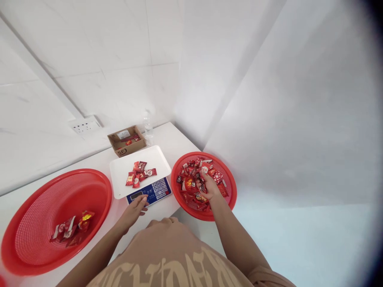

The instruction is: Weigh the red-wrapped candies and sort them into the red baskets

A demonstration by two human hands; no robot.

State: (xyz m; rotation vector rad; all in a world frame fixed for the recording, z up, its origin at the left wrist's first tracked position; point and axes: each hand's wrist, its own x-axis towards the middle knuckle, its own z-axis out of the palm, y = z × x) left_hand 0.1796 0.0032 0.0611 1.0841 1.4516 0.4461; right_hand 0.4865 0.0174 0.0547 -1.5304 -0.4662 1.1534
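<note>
Sweets in right basket: a heap of red-wrapped sweets (194, 179) fills the right red basket (230, 187), which stands at the right end of the white counter (176, 139), its far side close to the wall corner.
Right hand: the right hand (208, 187) is down in that heap, fingers curled among the wrappers; whether they have closed on a piece cannot be told.
Left hand: the left hand (136, 207) lies at the counter's near edge, fingers stretched out loosely and holding nothing, the fingertips touching the front of the scale's blue panel.
Scale: a white scale (119, 175) sits mid-counter between the two baskets, just beside the right one; its blue keypad (157, 190) and small display face the person.
Sweets on scale: a small cluster of red sweets (140, 173) lies on the white pan, toward its near right part.
Left basket: a larger red basket (36, 207) rests at the counter's left end, with a few wrapped sweets (72, 229) lying in its near part.
Box: an open cardboard box (125, 140) stands behind the scale near the counter's far edge.
Bottle: a clear bottle (147, 125) stands just right of the box.
Socket: a white socket strip (85, 124) is fixed to the wall above the far edge.
</note>
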